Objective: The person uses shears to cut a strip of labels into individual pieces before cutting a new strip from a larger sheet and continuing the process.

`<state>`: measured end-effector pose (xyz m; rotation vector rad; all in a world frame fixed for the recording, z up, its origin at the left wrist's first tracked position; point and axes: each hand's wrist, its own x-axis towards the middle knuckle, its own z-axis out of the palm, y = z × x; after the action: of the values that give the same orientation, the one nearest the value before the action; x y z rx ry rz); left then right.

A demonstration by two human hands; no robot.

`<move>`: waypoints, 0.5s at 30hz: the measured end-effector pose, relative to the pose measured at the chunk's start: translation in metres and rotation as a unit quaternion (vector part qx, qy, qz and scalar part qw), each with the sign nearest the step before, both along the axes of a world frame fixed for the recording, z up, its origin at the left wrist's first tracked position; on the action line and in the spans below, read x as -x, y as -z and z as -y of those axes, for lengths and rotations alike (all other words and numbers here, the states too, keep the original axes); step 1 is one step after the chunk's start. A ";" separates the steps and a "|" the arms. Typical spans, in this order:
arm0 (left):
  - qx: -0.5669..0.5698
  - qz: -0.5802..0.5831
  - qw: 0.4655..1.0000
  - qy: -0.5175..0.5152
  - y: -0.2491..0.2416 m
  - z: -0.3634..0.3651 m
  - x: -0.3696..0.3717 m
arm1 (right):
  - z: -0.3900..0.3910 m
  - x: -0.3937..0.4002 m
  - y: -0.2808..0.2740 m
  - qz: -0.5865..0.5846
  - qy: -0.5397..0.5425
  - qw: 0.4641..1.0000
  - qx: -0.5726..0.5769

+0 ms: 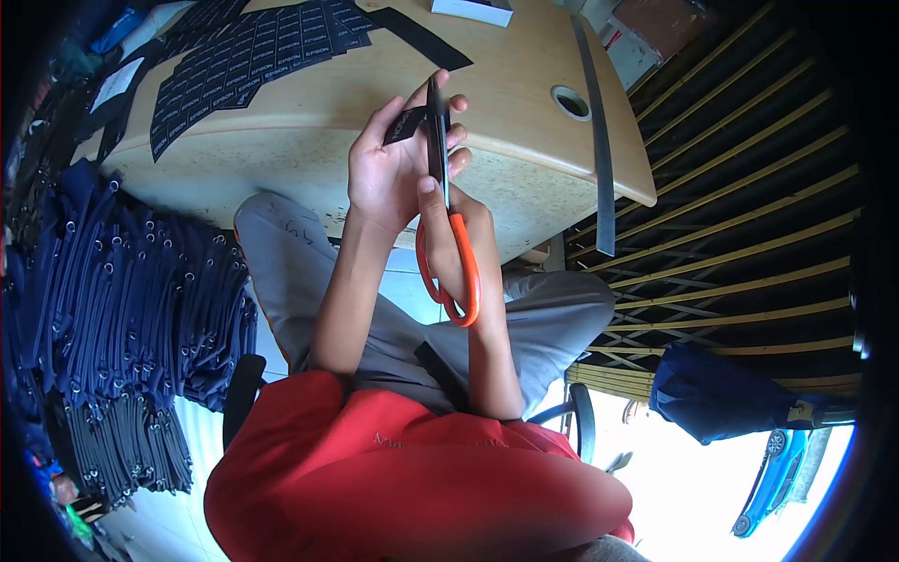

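My right hand is wrapped round a pair of scissors with orange handles. Their dark blades point away from me, close together, and cross in front of the fingers of my left hand. That hand is turned palm up, its thumb and fingers around a small black label with white lettering. The label lies right beside the blades, and part of it is hidden behind them.
On the wooden desk lie sheets of black printed labels, a plain black strip and a white box. A long dark strip hangs over the right edge. Stacks of navy straps with metal rings stand left; a folding gate is right.
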<state>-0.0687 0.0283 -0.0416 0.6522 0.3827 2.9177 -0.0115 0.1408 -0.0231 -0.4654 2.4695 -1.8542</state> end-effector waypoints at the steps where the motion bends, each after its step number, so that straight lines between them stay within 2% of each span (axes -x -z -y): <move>1: 0.003 -0.002 1.000 0.000 0.001 0.000 0.000 | -0.001 0.000 0.000 -0.006 -0.009 1.000 0.013; 4: -0.028 -0.011 0.999 0.011 0.000 0.002 0.000 | -0.008 -0.007 -0.009 0.037 -0.045 0.998 0.025; 9: -0.032 0.004 0.999 -0.014 -0.003 0.007 -0.005 | -0.029 -0.022 -0.029 0.085 -0.112 0.971 0.195; 12: -0.053 -0.074 0.995 0.033 -0.003 0.005 -0.006 | -0.033 -0.025 -0.026 0.040 -0.055 0.974 0.215; 13: -0.051 -0.071 0.995 0.036 -0.004 0.003 -0.007 | -0.031 -0.026 -0.028 -0.003 -0.021 0.985 0.170; 15: -0.049 -0.082 0.995 0.025 -0.007 -0.001 -0.010 | -0.035 -0.023 -0.026 -0.024 -0.009 0.988 0.150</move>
<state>-0.0585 0.0291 -0.0349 0.9043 0.2364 2.8589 0.0115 0.1761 0.0030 -0.5426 2.2092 -2.2426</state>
